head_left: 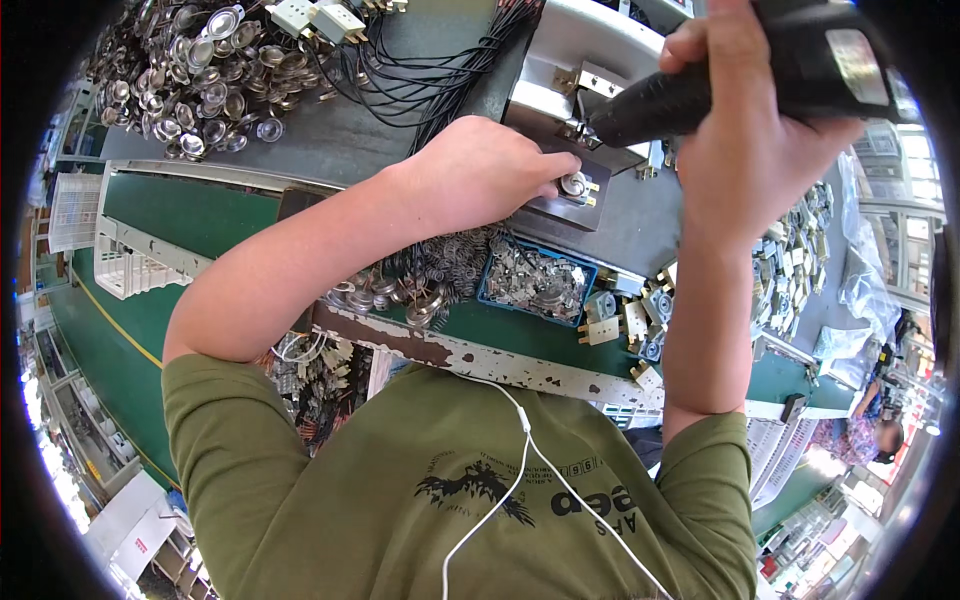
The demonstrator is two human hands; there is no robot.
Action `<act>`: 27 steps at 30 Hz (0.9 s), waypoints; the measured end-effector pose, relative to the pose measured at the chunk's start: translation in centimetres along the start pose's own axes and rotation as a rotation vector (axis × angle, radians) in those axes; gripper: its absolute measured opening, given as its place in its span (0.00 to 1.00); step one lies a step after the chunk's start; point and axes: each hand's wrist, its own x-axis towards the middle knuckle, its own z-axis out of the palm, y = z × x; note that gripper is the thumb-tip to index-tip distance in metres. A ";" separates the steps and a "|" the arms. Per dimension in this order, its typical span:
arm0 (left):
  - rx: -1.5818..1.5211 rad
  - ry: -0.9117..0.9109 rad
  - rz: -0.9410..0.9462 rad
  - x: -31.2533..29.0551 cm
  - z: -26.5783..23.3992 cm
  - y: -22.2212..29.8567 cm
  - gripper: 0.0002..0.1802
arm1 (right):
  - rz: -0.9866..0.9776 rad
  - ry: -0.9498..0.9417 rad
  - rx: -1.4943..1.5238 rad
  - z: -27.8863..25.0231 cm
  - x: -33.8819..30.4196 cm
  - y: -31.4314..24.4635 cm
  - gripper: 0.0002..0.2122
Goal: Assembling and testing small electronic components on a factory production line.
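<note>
My left hand (475, 172) reaches across the bench with its thumb and forefinger closed on a small thermostat-like part (575, 186). The part has a round metal disc and brass-coloured tabs, and sits at a dark flat block (578, 213). My right hand (738, 150) is wrapped round a black power screwdriver (650, 108), held slanting with its narrow end pointing left. That end is beside a small metal clamp-like piece (574, 130) on a silver metal fixture (545, 100), just above the part. Whether the tip touches anything cannot be made out.
Round metal discs (215, 80) are heaped at the far left, beside black wires (430, 85). A blue tray (484, 290) of small metal pieces and a pile of springs (455, 262) lie nearer me. White parts (795, 260) are piled at the right. A person (862, 438) is in the right background.
</note>
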 end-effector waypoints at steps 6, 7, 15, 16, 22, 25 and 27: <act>-0.028 0.067 0.049 0.3 0.3 -0.3 0.12 | 0.220 0.136 0.064 -1.6 -1.1 -1.5 0.09; -0.022 0.043 0.026 0.3 -0.1 -0.2 0.12 | 0.228 0.087 0.082 -2.1 -1.6 -0.9 0.09; -0.012 -0.028 -0.015 0.4 -0.7 0.2 0.14 | 0.218 0.093 0.064 -2.8 -1.8 0.7 0.08; -0.011 -0.028 -0.017 0.4 -0.6 0.2 0.14 | 0.213 0.091 0.067 -2.8 -1.7 0.9 0.07; -0.017 -0.032 -0.011 0.4 -0.4 0.2 0.13 | 0.195 0.078 0.071 -2.4 -1.5 1.6 0.06; 0.008 -0.021 0.005 0.6 -0.9 0.2 0.12 | 0.206 0.070 0.061 -2.5 -2.0 1.9 0.06; -0.013 -0.004 0.007 0.6 -0.7 0.2 0.12 | 0.235 0.063 0.091 -2.6 -2.5 1.7 0.05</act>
